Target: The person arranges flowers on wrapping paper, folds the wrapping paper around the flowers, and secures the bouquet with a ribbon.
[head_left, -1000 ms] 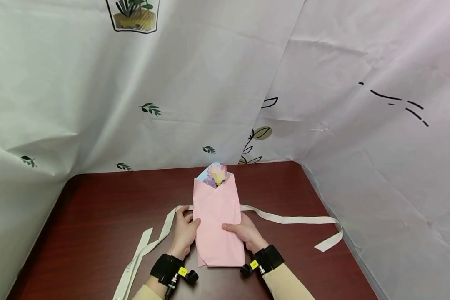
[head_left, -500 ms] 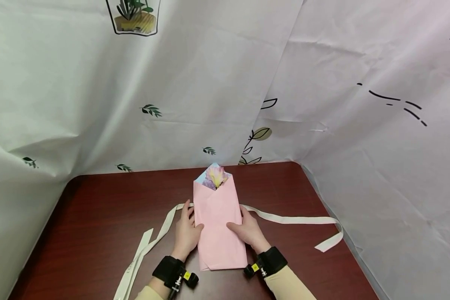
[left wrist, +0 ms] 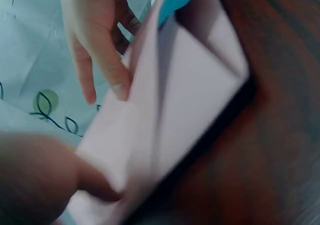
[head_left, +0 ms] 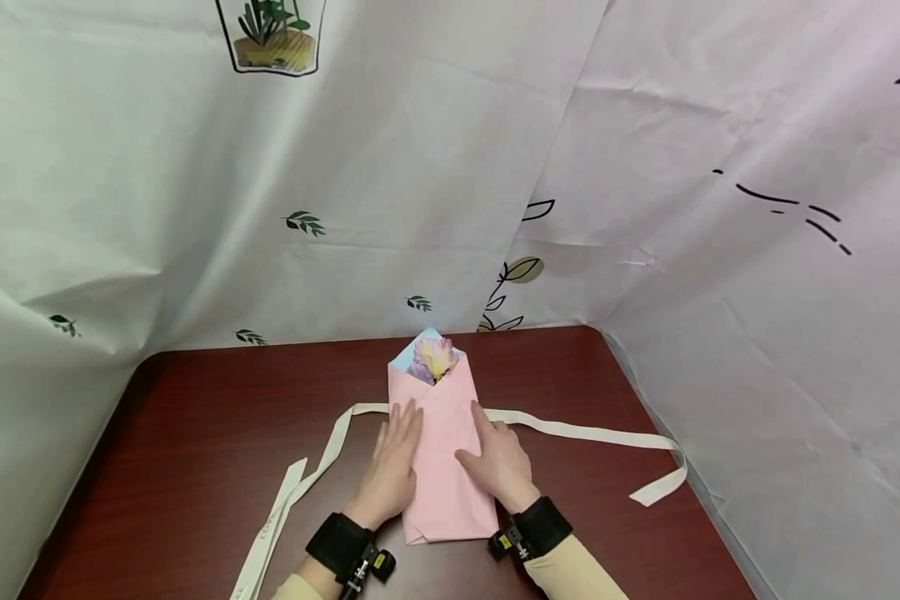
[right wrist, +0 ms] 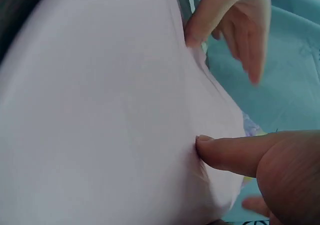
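A flat bouquet in pink wrapping paper (head_left: 447, 458) lies lengthwise on the table, its V-shaped top showing a light blue lining (head_left: 402, 358) and a pink, yellow and purple flower (head_left: 436, 357). My left hand (head_left: 390, 471) rests along its left edge, fingers straight and reaching up over the front. On the opposite edge is my right hand (head_left: 501, 460), index finger extended near the side and thumb touching the front; the right wrist view shows that thumb (right wrist: 225, 152) at a crease. A cream ribbon (head_left: 585, 432) runs behind the bouquet, its middle hidden.
The dark red-brown table (head_left: 217, 408) has rounded far corners. The ribbon's left part trails in a doubled strip (head_left: 270, 525) toward the near edge; its right end folds back near the right edge. A white printed curtain (head_left: 390, 167) hangs behind and at the sides.
My left hand has left the bouquet's side edge and lies over its front with straight fingers. My right hand's index finger has come up onto the right edge. The bouquet has shifted slightly nearer.
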Demonstrator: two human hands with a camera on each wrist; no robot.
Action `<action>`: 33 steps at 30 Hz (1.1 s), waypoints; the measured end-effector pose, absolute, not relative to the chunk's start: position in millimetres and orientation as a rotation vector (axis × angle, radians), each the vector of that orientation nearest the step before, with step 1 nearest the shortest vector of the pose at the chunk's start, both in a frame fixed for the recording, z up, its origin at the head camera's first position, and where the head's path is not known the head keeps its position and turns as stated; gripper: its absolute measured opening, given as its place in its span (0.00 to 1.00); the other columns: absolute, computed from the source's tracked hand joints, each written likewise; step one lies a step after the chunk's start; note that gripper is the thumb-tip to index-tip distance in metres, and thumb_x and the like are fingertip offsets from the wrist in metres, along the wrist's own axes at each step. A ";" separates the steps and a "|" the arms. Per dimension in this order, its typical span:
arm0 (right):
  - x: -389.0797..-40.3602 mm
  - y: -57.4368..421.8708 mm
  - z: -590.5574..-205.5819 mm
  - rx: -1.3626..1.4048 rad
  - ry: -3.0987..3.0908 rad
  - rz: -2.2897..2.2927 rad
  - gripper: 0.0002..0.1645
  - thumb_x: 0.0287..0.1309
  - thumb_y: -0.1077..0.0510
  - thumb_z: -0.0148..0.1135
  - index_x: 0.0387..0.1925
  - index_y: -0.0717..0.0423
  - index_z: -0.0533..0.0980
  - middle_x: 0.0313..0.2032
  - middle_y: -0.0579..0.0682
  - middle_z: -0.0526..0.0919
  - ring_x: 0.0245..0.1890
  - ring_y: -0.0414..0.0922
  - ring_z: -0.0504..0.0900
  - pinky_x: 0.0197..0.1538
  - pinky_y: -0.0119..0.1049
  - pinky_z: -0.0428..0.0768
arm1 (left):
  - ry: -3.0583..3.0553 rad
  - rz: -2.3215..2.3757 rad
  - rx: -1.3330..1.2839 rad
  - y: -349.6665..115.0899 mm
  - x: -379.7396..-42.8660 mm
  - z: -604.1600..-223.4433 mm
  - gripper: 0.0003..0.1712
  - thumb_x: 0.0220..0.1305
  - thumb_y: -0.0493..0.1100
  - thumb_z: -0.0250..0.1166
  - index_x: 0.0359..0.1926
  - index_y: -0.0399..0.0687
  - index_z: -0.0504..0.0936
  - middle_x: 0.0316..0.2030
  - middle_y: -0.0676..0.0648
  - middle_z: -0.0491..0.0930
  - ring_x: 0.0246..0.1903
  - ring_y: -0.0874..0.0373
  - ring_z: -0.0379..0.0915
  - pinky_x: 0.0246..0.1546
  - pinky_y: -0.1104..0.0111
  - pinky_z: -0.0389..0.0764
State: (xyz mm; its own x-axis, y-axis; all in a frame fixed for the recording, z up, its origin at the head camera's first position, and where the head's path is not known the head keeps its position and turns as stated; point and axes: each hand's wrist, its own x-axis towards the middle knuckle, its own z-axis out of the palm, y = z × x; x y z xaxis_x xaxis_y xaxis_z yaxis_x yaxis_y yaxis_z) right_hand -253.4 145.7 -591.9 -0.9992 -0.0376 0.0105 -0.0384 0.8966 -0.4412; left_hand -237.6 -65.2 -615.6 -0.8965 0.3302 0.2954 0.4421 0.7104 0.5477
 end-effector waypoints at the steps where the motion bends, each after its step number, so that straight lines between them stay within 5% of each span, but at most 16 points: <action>1: -252.8 145.4 -591.9 0.090 -3.048 0.683 0.49 0.54 0.42 0.74 0.75 0.42 0.64 0.55 0.61 0.78 0.51 0.59 0.79 0.38 0.53 0.80 | -2.753 -0.926 -0.729 -65.4 -236.3 -614.7 0.47 0.54 0.23 0.59 0.76 0.32 0.57 0.78 0.35 0.47 0.77 0.33 0.41 0.70 0.38 0.53; 6: -252.1 145.3 -594.5 0.163 -3.032 0.643 0.41 0.55 0.43 0.73 0.70 0.39 0.72 0.48 0.59 0.78 0.45 0.55 0.78 0.35 0.49 0.79 | -2.802 -0.970 -0.948 -68.4 -231.7 -610.9 0.45 0.64 0.39 0.64 0.76 0.29 0.53 0.78 0.31 0.45 0.76 0.29 0.37 0.69 0.34 0.48; 14: -252.9 150.2 -601.6 0.206 -3.075 0.892 0.44 0.63 0.47 0.69 0.76 0.47 0.62 0.56 0.61 0.83 0.46 0.58 0.85 0.39 0.48 0.81 | -2.837 -0.819 -0.502 -89.8 -249.1 -624.7 0.45 0.70 0.49 0.63 0.78 0.36 0.54 0.78 0.35 0.49 0.76 0.31 0.39 0.69 0.33 0.40; 24: -255.6 151.7 -605.7 -0.026 -2.994 1.521 0.65 0.56 0.51 0.74 0.81 0.52 0.41 0.74 0.64 0.61 0.69 0.61 0.69 0.62 0.57 0.73 | -2.994 -0.885 -0.421 -102.3 -256.6 -628.2 0.46 0.75 0.59 0.55 0.79 0.36 0.50 0.77 0.33 0.50 0.77 0.34 0.39 0.67 0.30 0.30; 33: -256.4 159.9 -604.1 -0.053 -2.823 1.867 0.60 0.61 0.55 0.70 0.82 0.50 0.40 0.78 0.59 0.51 0.74 0.58 0.59 0.68 0.60 0.62 | -3.182 -0.911 -0.530 -116.1 -244.7 -608.3 0.48 0.75 0.64 0.51 0.80 0.39 0.46 0.79 0.39 0.47 0.79 0.42 0.37 0.68 0.32 0.29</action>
State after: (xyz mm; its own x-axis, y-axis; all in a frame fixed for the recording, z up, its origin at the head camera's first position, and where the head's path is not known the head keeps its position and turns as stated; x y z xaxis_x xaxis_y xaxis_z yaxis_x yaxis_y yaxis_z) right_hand -256.4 159.9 -604.1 -0.9700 -0.1075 -0.2180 0.1585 0.4003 -0.9026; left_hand -244.7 -116.1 -608.3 -0.9284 0.3538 -0.1134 0.2402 0.8044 0.5434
